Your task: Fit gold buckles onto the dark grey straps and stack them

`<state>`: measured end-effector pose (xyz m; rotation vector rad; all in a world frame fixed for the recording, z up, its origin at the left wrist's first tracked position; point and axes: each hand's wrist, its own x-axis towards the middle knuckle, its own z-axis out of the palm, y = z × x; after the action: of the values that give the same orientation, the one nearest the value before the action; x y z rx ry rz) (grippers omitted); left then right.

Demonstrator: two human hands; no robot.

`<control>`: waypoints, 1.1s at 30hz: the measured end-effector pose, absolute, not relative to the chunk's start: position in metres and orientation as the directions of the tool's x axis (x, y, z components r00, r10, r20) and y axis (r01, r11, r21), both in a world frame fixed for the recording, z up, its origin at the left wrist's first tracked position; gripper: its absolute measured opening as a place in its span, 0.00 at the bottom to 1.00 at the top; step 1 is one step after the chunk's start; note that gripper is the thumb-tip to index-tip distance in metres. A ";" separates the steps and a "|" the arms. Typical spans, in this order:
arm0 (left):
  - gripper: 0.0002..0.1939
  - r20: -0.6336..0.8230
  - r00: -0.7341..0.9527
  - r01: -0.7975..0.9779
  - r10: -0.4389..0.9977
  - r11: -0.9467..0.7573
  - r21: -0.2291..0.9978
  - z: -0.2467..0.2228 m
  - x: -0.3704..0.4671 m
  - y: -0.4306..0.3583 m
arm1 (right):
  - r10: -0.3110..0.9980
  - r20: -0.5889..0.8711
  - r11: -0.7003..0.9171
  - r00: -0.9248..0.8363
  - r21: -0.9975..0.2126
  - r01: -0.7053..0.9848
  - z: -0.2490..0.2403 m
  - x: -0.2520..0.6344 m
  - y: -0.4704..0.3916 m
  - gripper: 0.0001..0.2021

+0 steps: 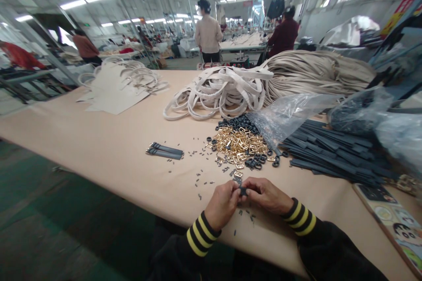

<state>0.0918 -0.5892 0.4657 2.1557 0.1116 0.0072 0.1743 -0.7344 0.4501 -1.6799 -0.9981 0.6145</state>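
Near the table's front edge, my left hand (223, 204) and my right hand (268, 195) meet, fingers pinched on a small dark strap piece (243, 190). Most of it is hidden by the fingertips, so its full shape cannot be made out. Just beyond the hands lies a gold buckle (238, 174), at the near end of a heap of gold buckles (240, 142). Black loops (257, 161) lie along the heap's near side. Small dark bits (199, 175) are scattered around. To the left, a few dark straps with buckles (165, 151) lie side by side.
Dark straps (332, 151) are stacked at the right, beside a clear plastic bag (293, 112). Looped pale straps (217, 92) and a long pale bundle (313, 70) lie behind. Pale flat pieces (118, 92) are at the far left. A patterned board (392, 219) lies front right. People stand beyond.
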 end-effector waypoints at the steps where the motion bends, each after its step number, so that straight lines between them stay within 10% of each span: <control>1: 0.08 -0.047 0.996 0.081 0.074 -0.567 0.819 0.467 0.092 -0.589 | 0.851 0.068 -0.120 0.521 -0.940 0.319 0.450 0.174 -0.734 0.07; 8: 0.05 -0.202 0.972 0.235 0.121 -0.453 0.860 0.463 0.097 -0.586 | 0.842 0.063 -0.168 0.535 -0.913 0.373 0.453 0.169 -0.733 0.06; 16: 0.12 -0.271 0.952 0.272 -0.141 -0.014 0.962 0.466 0.096 -0.570 | 0.906 -0.045 -0.075 0.420 -0.996 0.054 0.461 0.171 -0.738 0.07; 24: 0.11 -0.167 0.943 0.241 0.289 -0.245 0.939 0.456 0.101 -0.556 | 0.837 -0.142 -0.107 0.529 -0.990 -0.097 0.456 0.178 -0.738 0.06; 33: 0.15 -0.299 0.945 0.289 0.133 0.085 0.953 0.447 0.101 -0.571 | 0.838 -0.221 -0.181 0.499 -0.975 -0.128 0.447 0.181 -0.737 0.07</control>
<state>0.1007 -0.5712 0.4466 1.4907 0.3461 -0.1202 0.1808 -0.7368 0.4470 -1.5086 -0.6441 0.9782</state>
